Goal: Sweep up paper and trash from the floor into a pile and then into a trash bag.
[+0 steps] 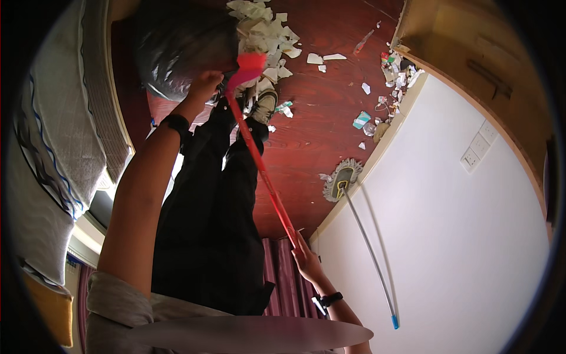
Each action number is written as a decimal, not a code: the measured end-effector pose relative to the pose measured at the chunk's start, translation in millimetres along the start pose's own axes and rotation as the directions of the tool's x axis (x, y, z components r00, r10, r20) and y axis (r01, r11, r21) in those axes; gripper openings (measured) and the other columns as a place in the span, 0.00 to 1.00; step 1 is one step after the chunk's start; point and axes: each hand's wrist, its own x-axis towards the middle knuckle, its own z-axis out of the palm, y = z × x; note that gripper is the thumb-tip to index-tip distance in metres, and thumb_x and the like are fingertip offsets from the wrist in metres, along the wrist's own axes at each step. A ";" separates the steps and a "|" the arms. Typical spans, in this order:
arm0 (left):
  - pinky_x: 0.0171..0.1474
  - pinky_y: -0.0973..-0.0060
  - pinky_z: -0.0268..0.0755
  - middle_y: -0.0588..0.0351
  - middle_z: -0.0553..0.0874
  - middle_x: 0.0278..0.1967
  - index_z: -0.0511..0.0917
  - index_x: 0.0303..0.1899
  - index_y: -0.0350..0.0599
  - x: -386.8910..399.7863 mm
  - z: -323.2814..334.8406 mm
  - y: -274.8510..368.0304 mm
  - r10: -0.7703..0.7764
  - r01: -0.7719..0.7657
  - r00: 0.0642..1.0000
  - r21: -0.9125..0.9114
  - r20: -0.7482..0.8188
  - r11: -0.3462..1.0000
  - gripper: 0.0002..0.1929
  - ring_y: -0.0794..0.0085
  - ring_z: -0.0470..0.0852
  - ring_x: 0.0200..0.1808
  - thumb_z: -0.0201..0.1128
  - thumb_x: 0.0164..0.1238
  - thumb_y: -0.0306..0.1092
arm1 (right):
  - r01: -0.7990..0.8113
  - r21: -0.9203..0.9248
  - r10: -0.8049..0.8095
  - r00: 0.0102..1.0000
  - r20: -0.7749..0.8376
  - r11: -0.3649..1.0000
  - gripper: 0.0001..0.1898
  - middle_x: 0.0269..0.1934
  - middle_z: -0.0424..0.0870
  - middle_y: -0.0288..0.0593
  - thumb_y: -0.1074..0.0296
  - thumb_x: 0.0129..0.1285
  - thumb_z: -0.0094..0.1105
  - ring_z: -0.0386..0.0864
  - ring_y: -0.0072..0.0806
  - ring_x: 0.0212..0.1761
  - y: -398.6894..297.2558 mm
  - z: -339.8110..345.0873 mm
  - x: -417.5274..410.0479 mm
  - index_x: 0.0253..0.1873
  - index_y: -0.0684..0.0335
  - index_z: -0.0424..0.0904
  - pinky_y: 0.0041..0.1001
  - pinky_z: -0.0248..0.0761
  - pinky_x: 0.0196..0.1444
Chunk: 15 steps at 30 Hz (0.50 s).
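Observation:
My right hand (pixel 306 259) grips the long red handle (pixel 265 175) of a broom near its upper end. The broom's pink head with red bristles (pixel 250 67) is raised over the floor near my feet, slightly blurred. My left hand (pixel 205 88) is closed on the edge of a large black plastic bag (pixel 185 48), which bulges beside my shoes. Its opening is partly hidden by the hand and the broom head. A heap of torn white paper-like scraps (pixel 265 35) lies against the bag's right side. One patterned shoe (pixel 265 106) shows beside the scraps.
Litter (pixel 395 75) and a teal packet (pixel 361 120) lie on the reddish wood floor (pixel 309 146) along the baseboard. A dust mop (pixel 342 179) leans against the white wall (pixel 442 230). A bed (pixel 66 110) stands at left, a wooden cabinet (pixel 473 53) at upper right.

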 end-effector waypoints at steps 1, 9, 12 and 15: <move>0.34 0.78 0.74 0.63 0.81 0.31 0.81 0.43 0.44 -2.3 2.6 -0.6 0.017 -0.018 1.000 -0.014 -0.018 1.000 0.14 0.80 0.79 0.30 0.65 0.62 0.41 | -0.085 0.018 0.085 0.996 0.003 0.996 0.30 0.55 0.77 0.61 0.65 0.70 0.49 0.79 0.56 0.49 7.2 -3.7 -11.7 0.74 0.52 0.50 0.38 0.75 0.45; 0.41 0.73 0.74 0.54 0.86 0.33 0.81 0.43 0.41 -16.1 -9.4 -32.1 0.117 -0.110 0.993 0.236 -0.017 0.966 0.15 0.71 0.83 0.38 0.63 0.62 0.41 | -0.065 -0.187 0.007 0.954 -0.298 0.980 0.32 0.33 0.81 0.57 0.68 0.69 0.49 0.79 0.42 0.24 13.8 -56.2 -37.5 0.74 0.56 0.47 0.30 0.70 0.27; 0.45 0.71 0.74 0.51 0.86 0.36 0.82 0.42 0.41 -21.9 -14.2 -53.5 0.231 -0.199 0.969 0.270 -0.092 0.942 0.14 0.66 0.84 0.40 0.63 0.62 0.41 | -0.082 -0.170 0.023 0.946 -0.323 0.982 0.32 0.30 0.79 0.54 0.70 0.68 0.47 0.76 0.34 0.21 -2.7 -80.6 -0.8 0.75 0.56 0.47 0.28 0.70 0.26; 0.42 0.76 0.72 0.58 0.84 0.38 0.80 0.45 0.42 -39.8 0.4 -46.3 0.169 -0.157 0.977 0.098 -0.128 0.983 0.14 0.76 0.80 0.40 0.62 0.65 0.40 | 0.048 -0.273 -0.154 0.912 -0.381 0.961 0.31 0.41 0.82 0.53 0.68 0.70 0.47 0.78 0.31 0.26 -31.0 -96.0 62.6 0.75 0.56 0.47 0.28 0.68 0.27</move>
